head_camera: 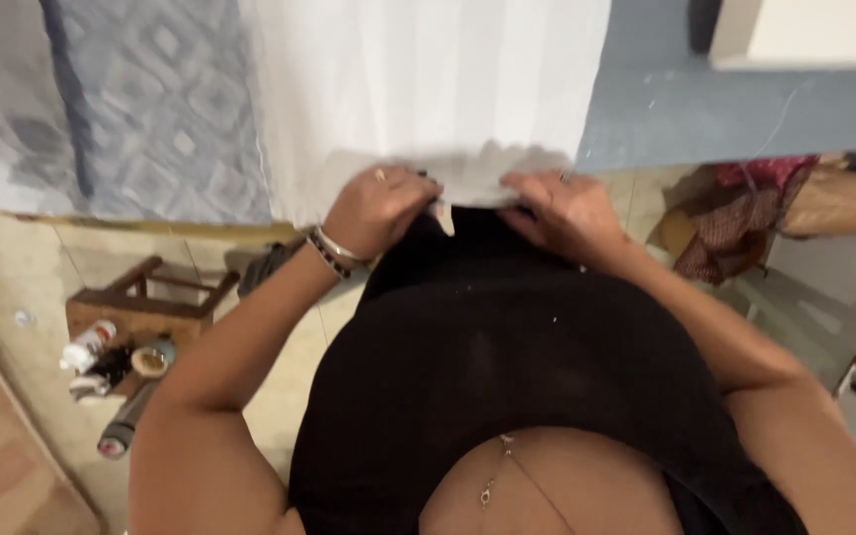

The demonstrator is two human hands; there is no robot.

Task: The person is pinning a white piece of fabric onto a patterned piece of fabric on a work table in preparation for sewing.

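Note:
A white cloth (418, 89) hangs down from the top of the head view, over the edge of a patterned blue-grey mattress (151, 99). My left hand (378, 208), with bangles at the wrist, is closed on the cloth's lower edge. My right hand (562, 210) grips the same edge a little to the right. Both hands press the hem against my black top (507, 347).
A small wooden stool (151, 297) lies on the tiled floor (12, 267) at the left, with several bottles and tubes (111, 362) beside it. Patterned red fabric (735, 218) is heaped at the right below a blue-grey wall (745, 109).

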